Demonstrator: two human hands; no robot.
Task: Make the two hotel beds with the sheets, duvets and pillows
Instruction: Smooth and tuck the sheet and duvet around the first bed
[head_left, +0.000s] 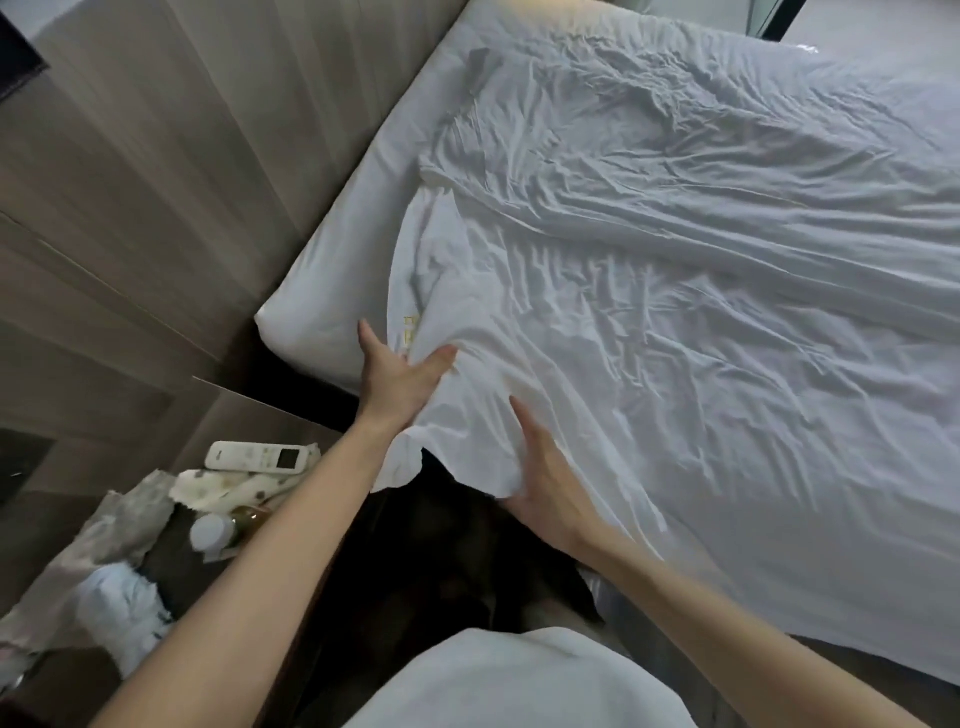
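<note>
At the bed's near corner a crumpled white cotton sheet (649, 322) lies spread over the white mattress (348, 249), its bunched edge hanging off the corner. The left hand (400, 374) is flat and spread, pressing against that bunch. The right hand (545, 483) lies on the hanging fold, its fingers hidden by cloth, so I cannot tell whether it grips. Small yellow writing (408, 332) on the sheet is too blurred to read. Beside the bed, a dark bench (169, 566) carries a white remote control (260, 457), a white-capped bottle (213, 530), a crumpled grey paper bag (93, 519) and a wadded white cloth (124, 613). A wood-panelled wall (130, 182) runs behind.
</note>
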